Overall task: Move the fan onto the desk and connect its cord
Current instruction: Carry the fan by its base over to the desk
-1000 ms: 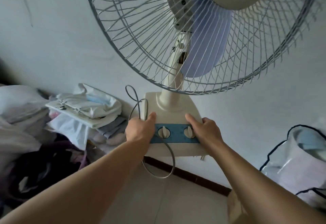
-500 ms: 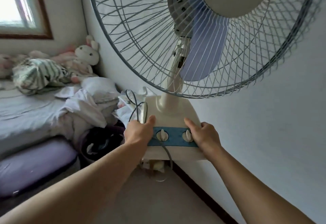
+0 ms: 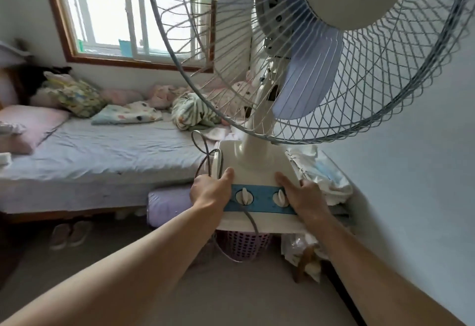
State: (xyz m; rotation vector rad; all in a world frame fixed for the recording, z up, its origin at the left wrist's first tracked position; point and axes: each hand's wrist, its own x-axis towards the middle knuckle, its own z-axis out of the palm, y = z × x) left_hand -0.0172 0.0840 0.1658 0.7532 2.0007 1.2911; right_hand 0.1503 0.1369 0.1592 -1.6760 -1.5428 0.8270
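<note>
White plastic makes up the base of the fan (image 3: 259, 169), and the fan is up in the air, held in front of the person, with the floor far below it. Only the head view shows this moment. The left hand (image 3: 209, 192) grips the left edge of the base, thumb on top, and it also holds the white plug (image 3: 216, 164) and a loop of the grey cord (image 3: 201, 151) against that edge. The right hand (image 3: 302, 196) grips the right edge of the base, thumb lying on top. So both grips are closed tight on the fan.

On the front of the base is a blue strip with two white knobs (image 3: 244, 196), and they sit between the two hands. More cord hangs down from the front of the base in a curve. Above the base stands the white neck, then the round wire cage (image 3: 385, 99) with a pale blue blade (image 3: 305, 79) inside.

Left of the fan is a bed (image 3: 90, 151) with a light blue sheet, pillows and soft toys. Behind the bed, left of the cage, is a bright window (image 3: 115, 17). Under the base is a pink basket (image 3: 244, 244). Right of the base lies a heap of white cloth (image 3: 321, 171). Right of the fan is a plain white wall (image 3: 424, 197). Below the bed, left of the fan, sits a pair of slippers (image 3: 69, 233) on the floor.
</note>
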